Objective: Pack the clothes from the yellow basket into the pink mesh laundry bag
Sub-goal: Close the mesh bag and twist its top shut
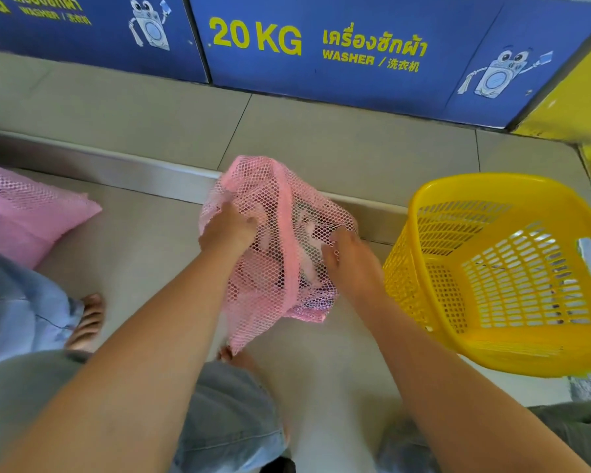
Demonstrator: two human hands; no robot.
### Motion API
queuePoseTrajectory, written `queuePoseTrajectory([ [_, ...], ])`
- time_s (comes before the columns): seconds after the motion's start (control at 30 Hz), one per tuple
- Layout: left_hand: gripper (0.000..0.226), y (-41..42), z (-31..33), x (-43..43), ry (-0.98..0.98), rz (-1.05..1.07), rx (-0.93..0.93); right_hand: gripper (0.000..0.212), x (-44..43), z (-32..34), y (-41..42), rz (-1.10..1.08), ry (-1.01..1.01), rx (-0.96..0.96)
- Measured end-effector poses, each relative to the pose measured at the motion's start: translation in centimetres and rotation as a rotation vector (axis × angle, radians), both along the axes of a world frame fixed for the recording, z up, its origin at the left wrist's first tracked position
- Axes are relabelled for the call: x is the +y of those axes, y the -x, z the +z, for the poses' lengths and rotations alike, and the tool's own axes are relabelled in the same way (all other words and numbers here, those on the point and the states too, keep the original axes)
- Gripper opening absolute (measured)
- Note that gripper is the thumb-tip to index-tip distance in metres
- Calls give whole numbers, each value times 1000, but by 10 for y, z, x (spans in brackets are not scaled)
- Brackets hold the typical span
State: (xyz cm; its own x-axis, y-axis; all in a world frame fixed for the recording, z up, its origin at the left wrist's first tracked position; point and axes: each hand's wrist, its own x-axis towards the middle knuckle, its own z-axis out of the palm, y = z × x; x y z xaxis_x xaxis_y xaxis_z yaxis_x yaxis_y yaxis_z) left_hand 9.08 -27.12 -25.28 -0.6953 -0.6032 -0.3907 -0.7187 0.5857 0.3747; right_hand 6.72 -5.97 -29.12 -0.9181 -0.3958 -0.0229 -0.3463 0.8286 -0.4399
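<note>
On the tiled laundromat floor, the pink mesh laundry bag (280, 247) hangs between both hands, left hand (227, 230) and right hand (350, 257) fingers pinching its mesh. Clothes show inside; beside it, the yellow basket (502, 278) looks empty, so packing seems nearly done.

At twelve o'clock a blue panel (338, 52) carries yellow lettering, "20 KG" and "WASHER", with a cartoon washer (498, 75) at its right end; a second blue panel (82, 32) with the same cartoon sits at eleven o'clock. A yellow wall (580, 110) shows at two o'clock, and a metal strip (116, 165) runs across the tiled floor (321, 138) from nine o'clock toward the centre. At nine o'clock lies a second pink mesh sack (24, 213), with a bare foot (86, 319) and jeans (21, 305) at eight o'clock.
</note>
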Motion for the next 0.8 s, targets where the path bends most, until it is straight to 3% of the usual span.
queuePoseTrajectory([
  [0.1, 79, -15, -17, -4, 80, 190, -4, 38, -6, 2, 21, -136, -12, -17],
  [0.17, 86, -20, -29, -5, 6, 231, 3, 47, -4, -1, 35, -111, -110, -71],
  [0.33, 107, -18, -50, 18, -249, 83, -40, 59, -21, -9, 61, 90, -177, -100],
  [0.43, 116, -13, -56, 36, -292, -20, -89, 64, -48, -6, 78, 248, -186, 27],
  [0.5, 118, -11, -62, 44, -266, -82, -118, 81, -64, -3, 93, 324, -301, 95],
  [0.6, 102, -5, -74, 52, -179, -143, -174, 95, -83, -3, 111, 441, -490, 192],
  [0.7, 64, -6, -85, 56, -80, -222, -160, 73, -93, -10, 118, 507, -622, 198],
  [0.8, 51, -14, -90, 48, -79, -267, -84, 47, -96, -16, 120, 483, -584, 218],
])
